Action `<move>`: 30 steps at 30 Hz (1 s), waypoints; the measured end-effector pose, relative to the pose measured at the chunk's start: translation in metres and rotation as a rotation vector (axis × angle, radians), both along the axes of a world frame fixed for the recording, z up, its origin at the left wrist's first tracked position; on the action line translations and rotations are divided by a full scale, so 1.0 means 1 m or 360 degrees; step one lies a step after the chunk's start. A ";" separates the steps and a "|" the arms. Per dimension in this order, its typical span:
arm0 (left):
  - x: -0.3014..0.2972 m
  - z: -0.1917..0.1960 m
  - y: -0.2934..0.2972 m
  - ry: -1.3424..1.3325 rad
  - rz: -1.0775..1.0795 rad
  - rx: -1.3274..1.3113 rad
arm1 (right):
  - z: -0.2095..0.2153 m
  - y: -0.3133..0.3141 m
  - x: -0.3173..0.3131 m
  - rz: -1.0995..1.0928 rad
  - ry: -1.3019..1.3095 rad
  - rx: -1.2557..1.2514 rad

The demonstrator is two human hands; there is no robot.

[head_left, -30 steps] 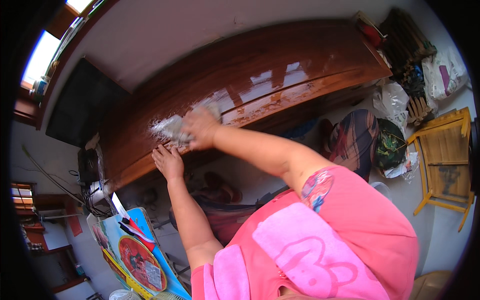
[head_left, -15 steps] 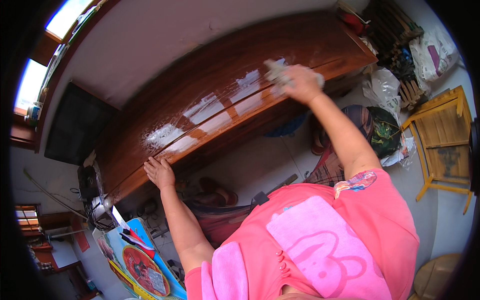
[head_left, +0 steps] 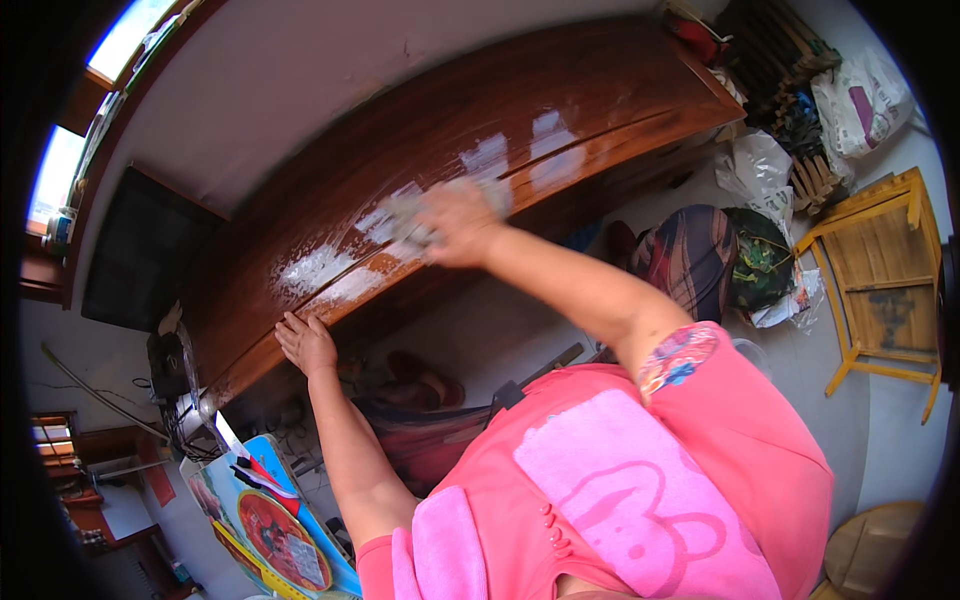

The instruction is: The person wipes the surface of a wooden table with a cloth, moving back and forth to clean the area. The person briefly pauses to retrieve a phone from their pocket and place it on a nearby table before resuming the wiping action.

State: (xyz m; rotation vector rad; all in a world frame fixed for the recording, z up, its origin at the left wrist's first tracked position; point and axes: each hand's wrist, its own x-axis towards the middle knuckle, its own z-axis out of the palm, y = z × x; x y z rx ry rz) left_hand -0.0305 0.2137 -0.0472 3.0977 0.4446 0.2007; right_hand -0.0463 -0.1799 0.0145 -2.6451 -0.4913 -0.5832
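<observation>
A long reddish-brown wooden table [head_left: 620, 90] with a glossy top stretches along the wall. Wet streaks and window reflections shine on its surface. My right hand [head_left: 460, 225] presses a grey cloth [head_left: 405, 218] onto the tabletop near the middle, slightly blurred by motion. My left hand [head_left: 306, 342] lies with fingers spread on the near edge of the table, farther left, and holds nothing.
A dark flat screen [head_left: 150, 250] stands by the table's left end, with cables below it. Boards and a colourful box [head_left: 270, 530] sit at lower left. On the right are a wooden chair [head_left: 885, 290], plastic bags [head_left: 865, 100] and a round stool [head_left: 875, 550].
My right hand has swept the grey cloth leftward along the tabletop, from the right part to the middle. My left hand stays on the near edge.
</observation>
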 end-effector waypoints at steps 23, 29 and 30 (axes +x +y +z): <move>-0.002 0.019 -0.014 0.0155 0.0055 -0.0134 | 0.000 -0.259 0.031 -0.1601 0.0453 -0.0255; -0.007 0.021 -0.015 0.0141 0.0063 -0.0164 | 0.009 -0.083 0.079 -0.0805 0.0225 -0.0159; -0.007 0.022 -0.018 0.0150 0.0061 -0.0192 | 0.011 -0.045 0.086 -0.0638 0.0256 -0.0184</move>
